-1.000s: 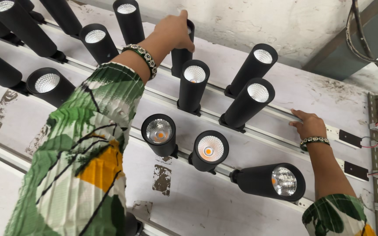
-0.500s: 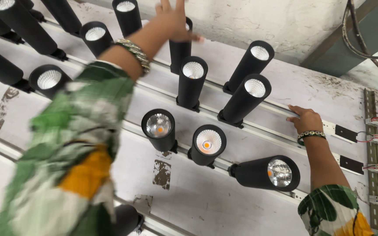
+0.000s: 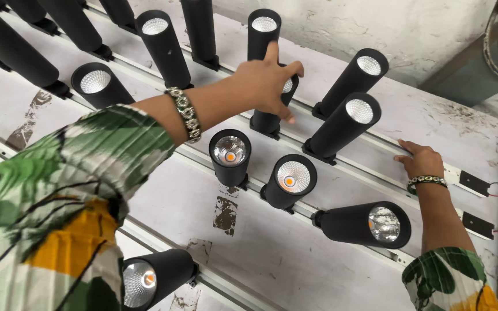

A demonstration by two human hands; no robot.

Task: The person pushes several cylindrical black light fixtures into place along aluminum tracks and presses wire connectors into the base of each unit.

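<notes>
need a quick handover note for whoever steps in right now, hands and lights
Left hand: open, fingers spread over a black tube spotlight on the middle track, touching it, not gripping.
Right hand: flat on the white track rail, holding nothing.
Lights: black spotlights stand in rows on tracks across the white board. Two just below the left hand, and, glow orange; the rest look unlit.
Done or left: cannot tell from this view.

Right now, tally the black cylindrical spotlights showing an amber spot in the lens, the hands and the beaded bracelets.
Black cylindrical spotlights with an amber spot: 4
Hands, left hand and right hand: 2
Beaded bracelets: 2
Total: 8
</notes>
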